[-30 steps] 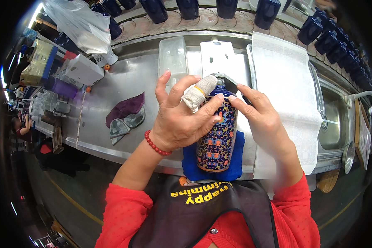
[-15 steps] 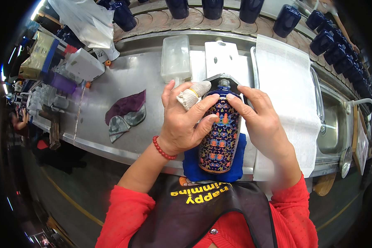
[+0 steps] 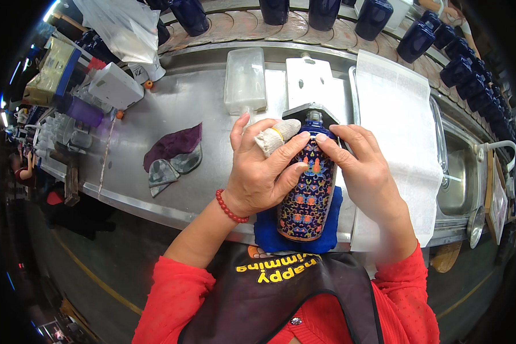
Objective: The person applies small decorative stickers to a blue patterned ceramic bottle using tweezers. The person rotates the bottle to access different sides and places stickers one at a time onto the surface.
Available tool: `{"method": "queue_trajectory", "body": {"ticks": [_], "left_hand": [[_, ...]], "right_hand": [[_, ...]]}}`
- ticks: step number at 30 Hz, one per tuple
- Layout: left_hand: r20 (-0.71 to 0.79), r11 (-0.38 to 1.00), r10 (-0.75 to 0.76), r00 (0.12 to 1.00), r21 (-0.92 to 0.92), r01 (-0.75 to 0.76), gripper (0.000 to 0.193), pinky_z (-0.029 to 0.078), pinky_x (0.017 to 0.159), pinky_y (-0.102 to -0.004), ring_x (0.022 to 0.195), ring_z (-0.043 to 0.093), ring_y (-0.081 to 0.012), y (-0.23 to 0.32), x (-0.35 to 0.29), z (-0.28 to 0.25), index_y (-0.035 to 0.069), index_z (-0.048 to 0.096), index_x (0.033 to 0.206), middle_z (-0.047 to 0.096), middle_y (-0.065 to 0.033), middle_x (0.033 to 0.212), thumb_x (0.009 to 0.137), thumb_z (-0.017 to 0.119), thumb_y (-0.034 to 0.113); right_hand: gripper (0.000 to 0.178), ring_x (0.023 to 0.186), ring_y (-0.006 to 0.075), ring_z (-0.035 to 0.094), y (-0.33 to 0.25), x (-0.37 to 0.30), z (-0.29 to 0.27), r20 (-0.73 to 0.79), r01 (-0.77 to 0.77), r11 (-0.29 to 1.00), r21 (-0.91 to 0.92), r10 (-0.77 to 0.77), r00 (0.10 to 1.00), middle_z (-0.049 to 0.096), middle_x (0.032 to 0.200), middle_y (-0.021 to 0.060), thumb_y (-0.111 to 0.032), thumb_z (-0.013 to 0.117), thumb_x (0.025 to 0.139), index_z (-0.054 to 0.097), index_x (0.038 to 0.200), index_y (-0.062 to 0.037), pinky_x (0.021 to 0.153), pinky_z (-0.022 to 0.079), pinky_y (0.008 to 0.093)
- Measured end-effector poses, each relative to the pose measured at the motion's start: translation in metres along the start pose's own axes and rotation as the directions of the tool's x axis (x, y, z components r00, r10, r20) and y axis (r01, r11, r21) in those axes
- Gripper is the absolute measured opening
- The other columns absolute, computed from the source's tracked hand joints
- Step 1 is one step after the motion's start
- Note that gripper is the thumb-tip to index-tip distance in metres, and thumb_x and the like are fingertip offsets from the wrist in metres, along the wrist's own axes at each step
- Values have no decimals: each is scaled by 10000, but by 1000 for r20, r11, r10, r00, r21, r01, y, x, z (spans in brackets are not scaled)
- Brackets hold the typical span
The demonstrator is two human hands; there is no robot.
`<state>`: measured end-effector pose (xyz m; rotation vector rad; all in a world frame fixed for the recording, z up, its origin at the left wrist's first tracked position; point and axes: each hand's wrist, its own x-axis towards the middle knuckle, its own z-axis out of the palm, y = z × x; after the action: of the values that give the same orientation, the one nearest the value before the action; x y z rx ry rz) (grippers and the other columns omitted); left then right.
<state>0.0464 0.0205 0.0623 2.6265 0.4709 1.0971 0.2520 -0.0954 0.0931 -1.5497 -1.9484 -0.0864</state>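
A dark blue bottle (image 3: 308, 198) covered in a colourful floral pattern lies tilted in front of me, its clear neck pointing away. Its base rests over a folded blue cloth (image 3: 333, 226), and its neck end is at a dark angled support (image 3: 311, 108). My left hand (image 3: 264, 166), with a beige cloth cover (image 3: 276, 136) on one finger and a red bead bracelet, grips the bottle's left shoulder with thumb and finger pressed to the surface. On the right shoulder, my right hand (image 3: 364, 163) presses with its thumb, the other fingers curled along the side.
A purple and grey cloth (image 3: 175, 152) lies on the metal table to the left. Beyond the bottle are a translucent container (image 3: 245, 80) and a white board (image 3: 309, 83). White paper (image 3: 393, 143) covers the right, beside a sink (image 3: 461, 172). Plain blue bottles (image 3: 325, 12) line a conveyor (image 3: 235, 24).
The plain blue bottles on the conveyor have moved to the right. Both hands stay at the patterned bottle's shoulders, with only a slight shift.
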Motion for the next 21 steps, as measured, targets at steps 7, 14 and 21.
{"method": "queue_trajectory", "body": {"ticks": [7,14,21], "left_hand": [[5,1000,-6,1000,-13,6,422,186,1169,-607,1240,506,-282,-2,-2,1,104,706,1279,690,-102,1253,924,698,332],[23,997,71,997,20,-72,601,141,1184,-597,1289,473,-269,1,4,-5,119,651,1365,697,-51,1249,999,507,574],[117,957,186,976,203,-207,779,34,1215,-549,1344,451,-233,10,16,-4,52,581,1438,735,98,854,1033,310,659]], "right_hand": [[523,1143,377,613,-1,1,1,-12,-4,1000,31,4,1000,647,1224,183,111,654,778,692,1269,-66,954,543,431],[648,1167,369,623,6,-5,1,-89,-31,995,99,40,995,646,1249,196,203,606,752,607,1355,-35,980,527,413],[526,1080,252,681,-2,-13,2,-211,-176,953,247,231,950,682,1216,150,167,571,871,561,1373,9,917,549,339]]}}
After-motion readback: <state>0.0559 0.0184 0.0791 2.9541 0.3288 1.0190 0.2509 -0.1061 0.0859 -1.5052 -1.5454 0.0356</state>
